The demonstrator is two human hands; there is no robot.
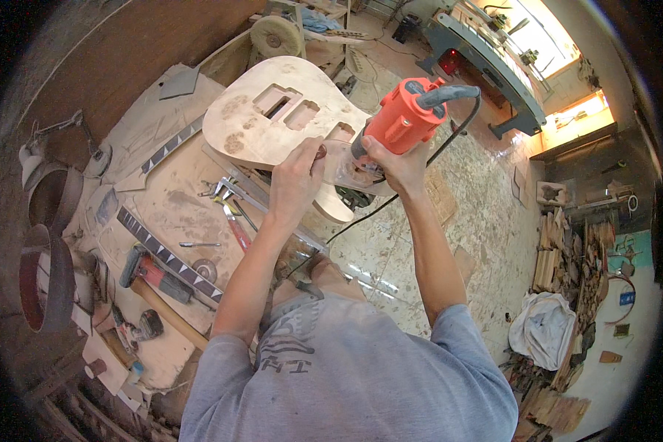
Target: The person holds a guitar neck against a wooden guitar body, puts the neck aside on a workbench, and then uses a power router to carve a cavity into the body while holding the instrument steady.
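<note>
A pale wooden guitar body [280, 107] with routed cavities lies at the bench edge, its face up and marked with brown patches. My right hand [401, 166] grips a red handheld router [404, 118] upright over the body's neck end. The router's clear base [340, 163] lies against the wood there. My left hand [296, 177] is closed beside that base, at the edge of the body. A small brown thing shows at its fingertips, but what the fingers hold is hidden. A black power cord [449, 140] hangs from the router's top and runs down behind my right wrist.
Left on the bench [177, 202] lie inlaid fretboards [171, 254], a caliper [232, 193], red-handled pliers [237, 230], a pen [199, 244], an angle grinder [155, 274] and a cordless drill [136, 325]. Sanding belts [48, 283] hang far left. A large grey machine [486, 66] stands back right; scrap wood [549, 258] lines the right.
</note>
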